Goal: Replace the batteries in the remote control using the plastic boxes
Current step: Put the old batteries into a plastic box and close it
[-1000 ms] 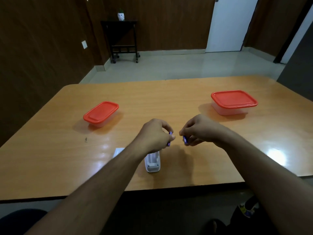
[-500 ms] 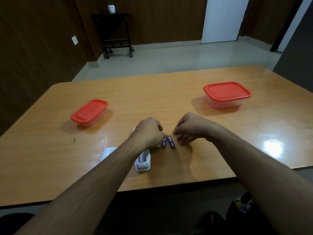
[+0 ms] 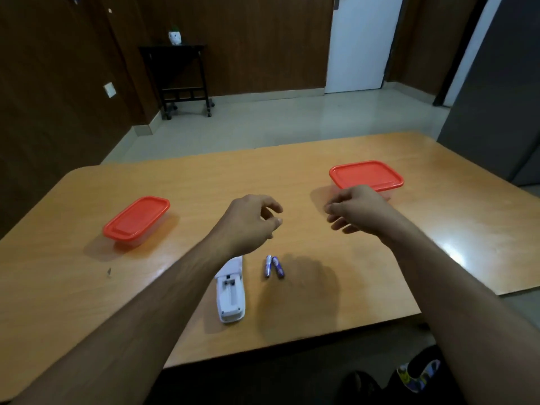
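Both hands point(image 3: 251, 220) raised — fingers loose

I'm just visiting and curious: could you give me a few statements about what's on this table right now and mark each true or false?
1. Two batteries lie on the table beside the remote control. True.
2. The remote's battery compartment is filled. False: it is open and empty.
3. Both plastic boxes, the left box and the right box, have red lids on. True.
4. The left hand grips a battery. False: it holds nothing, like the right hand.
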